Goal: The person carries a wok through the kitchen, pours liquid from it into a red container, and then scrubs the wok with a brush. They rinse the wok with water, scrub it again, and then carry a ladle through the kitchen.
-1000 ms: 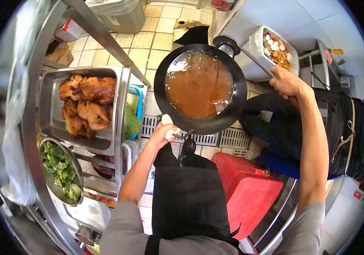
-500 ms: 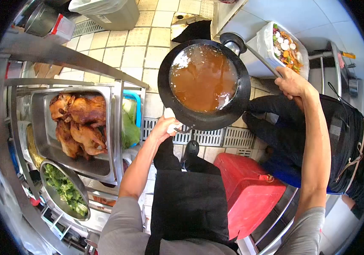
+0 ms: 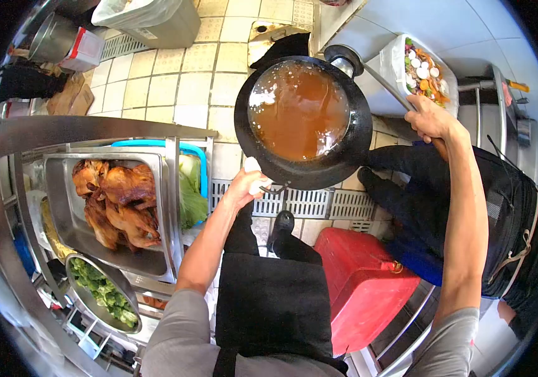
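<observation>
A black wok (image 3: 300,122) full of brown liquid (image 3: 299,110) hangs over the tiled floor. My left hand (image 3: 247,187) is closed round the wok's near loop handle with a white cloth (image 3: 253,168) between. At the right, my right hand (image 3: 431,120) grips the wooden end of a long-handled metal ladle (image 3: 387,87). The ladle's bowl (image 3: 344,61) rests at or just over the wok's far right rim; whether they touch I cannot tell.
On the left rack are a metal tray (image 3: 61,207) of roasted birds, a bowl of broccoli (image 3: 102,292) and lettuce (image 3: 192,191). A co-worker (image 3: 501,201) stands at right beside a red box (image 3: 366,283). A lined scrap bin (image 3: 398,69) is at upper right.
The rack, trays and floor have shifted slightly in view. A dark shape now shows at the upper left. Both hands keep their grips, and the wok stays nearly level.
</observation>
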`<state>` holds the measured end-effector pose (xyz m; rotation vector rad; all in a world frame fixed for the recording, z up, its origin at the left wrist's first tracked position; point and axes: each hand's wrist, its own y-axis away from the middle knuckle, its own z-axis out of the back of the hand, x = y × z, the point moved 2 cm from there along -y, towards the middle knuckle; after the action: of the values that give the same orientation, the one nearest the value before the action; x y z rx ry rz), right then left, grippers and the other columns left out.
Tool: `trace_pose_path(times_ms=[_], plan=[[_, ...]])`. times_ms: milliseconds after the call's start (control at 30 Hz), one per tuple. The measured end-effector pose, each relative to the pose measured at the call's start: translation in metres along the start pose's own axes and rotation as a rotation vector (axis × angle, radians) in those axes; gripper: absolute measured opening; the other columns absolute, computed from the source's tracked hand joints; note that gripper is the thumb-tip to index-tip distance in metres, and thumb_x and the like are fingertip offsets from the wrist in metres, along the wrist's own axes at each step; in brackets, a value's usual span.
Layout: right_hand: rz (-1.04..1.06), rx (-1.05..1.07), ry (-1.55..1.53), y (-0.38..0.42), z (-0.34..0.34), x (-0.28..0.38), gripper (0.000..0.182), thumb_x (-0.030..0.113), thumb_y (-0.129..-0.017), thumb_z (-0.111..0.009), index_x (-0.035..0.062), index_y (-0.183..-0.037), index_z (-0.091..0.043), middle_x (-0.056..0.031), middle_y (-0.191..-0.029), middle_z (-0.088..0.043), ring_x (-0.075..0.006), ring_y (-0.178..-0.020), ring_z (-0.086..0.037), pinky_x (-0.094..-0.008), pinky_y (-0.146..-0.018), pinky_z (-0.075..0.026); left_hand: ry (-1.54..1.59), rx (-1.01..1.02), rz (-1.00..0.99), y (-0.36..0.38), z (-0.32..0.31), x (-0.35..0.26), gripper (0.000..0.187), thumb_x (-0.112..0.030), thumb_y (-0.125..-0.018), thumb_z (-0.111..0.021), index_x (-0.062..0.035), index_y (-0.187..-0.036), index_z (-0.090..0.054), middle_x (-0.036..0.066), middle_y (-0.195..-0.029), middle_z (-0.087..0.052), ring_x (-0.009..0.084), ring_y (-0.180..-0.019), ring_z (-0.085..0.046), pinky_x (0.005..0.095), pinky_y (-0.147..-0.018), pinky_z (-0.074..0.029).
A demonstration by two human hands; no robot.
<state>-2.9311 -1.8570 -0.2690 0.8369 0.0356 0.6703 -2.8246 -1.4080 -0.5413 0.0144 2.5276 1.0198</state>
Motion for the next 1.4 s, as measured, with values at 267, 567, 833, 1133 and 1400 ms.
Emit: trace_pose_path(times_ms=[267, 567, 833, 1133, 1400], plan=[[-0.046, 0.046, 0.004, -0.022, 0.010, -0.004, 0.043, 0.012, -0.092, -0.056, -0.0057, -0.132, -0.050, -0.0094, -0.070, -0.059, -0.0187, -0.052, -0.057, -0.0365, -0.045, -0.047, 0.052, -0.022, -0.006, -0.011, -0.016, -0.017, 0.018, -0.004, -0.087, -0.064, -0.0067, -0.104, -0.057, 0.021, -0.082, -0.069, 0.0196, -0.057, -0.064, 0.0256, -0.036, -0.042], [-0.029, 0.011, 0.031, -0.030, 0.019, 0.005, 0.023, 0.012, -0.091, -0.053, -0.0054, -0.106, -0.057, -0.0132, -0.066, -0.061, -0.0222, -0.049, -0.059, -0.0408, -0.051, -0.047, 0.077, -0.024, -0.001, -0.029, -0.013, -0.020, 0.011, -0.004, -0.086, -0.064, -0.0047, -0.096, -0.060, 0.020, -0.080, -0.069, 0.0195, -0.056, -0.063, 0.0262, -0.035, -0.042], [-0.034, 0.031, 0.024, -0.039, 0.024, 0.007, 0.026, 0.012, -0.092, -0.053, -0.0066, -0.109, -0.057, -0.0129, -0.065, -0.061, -0.0217, -0.049, -0.060, -0.0404, -0.051, -0.048, 0.064, -0.045, 0.007, -0.033, -0.015, -0.027, 0.008, -0.005, -0.087, -0.065, -0.0049, -0.094, -0.063, 0.015, -0.080, -0.070, 0.0184, -0.057, -0.065, 0.0277, -0.039, -0.045], [-0.006, 0.031, 0.010, -0.047, 0.023, 0.001, 0.025, 0.011, -0.091, -0.053, -0.0073, -0.106, -0.057, -0.0122, -0.064, -0.061, -0.0219, -0.048, -0.060, -0.0397, -0.050, -0.049, 0.055, -0.033, 0.027, -0.034, -0.017, -0.031, 0.008, -0.007, -0.087, -0.065, -0.0059, -0.095, -0.062, 0.012, -0.081, -0.069, 0.0169, -0.057, -0.063, 0.0280, -0.040, -0.045], [-0.047, 0.083, 0.055, -0.053, 0.026, 0.003, 0.035, 0.012, -0.091, -0.057, -0.0077, -0.120, -0.055, -0.0117, -0.070, -0.061, -0.0202, -0.053, -0.060, -0.0375, -0.047, -0.049, 0.112, -0.032, 0.025, -0.038, -0.017, -0.029, 0.004, -0.005, -0.088, -0.064, -0.0046, -0.091, -0.062, 0.018, -0.079, -0.069, 0.0209, -0.055, -0.062, 0.0281, -0.035, -0.041]])
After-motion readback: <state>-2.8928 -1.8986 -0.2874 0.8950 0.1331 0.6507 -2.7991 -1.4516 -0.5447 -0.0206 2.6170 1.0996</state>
